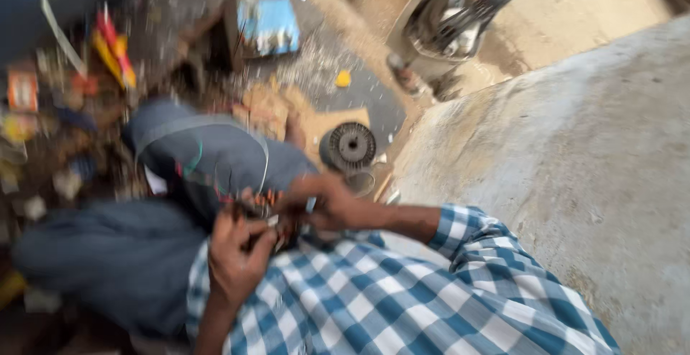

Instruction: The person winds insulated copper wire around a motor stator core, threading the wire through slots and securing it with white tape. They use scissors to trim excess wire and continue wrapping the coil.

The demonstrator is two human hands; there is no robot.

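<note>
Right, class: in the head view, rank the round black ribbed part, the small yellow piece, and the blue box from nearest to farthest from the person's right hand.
Measured from the right hand:
1. Round black ribbed part, on the ground just above the hand, nearest.
2. Small yellow piece, farther up, in the middle.
3. Blue box, near the top, to the left, farthest.

Copper winding wires (pixel 260 204) (blurred) bunched on lap.
</note>
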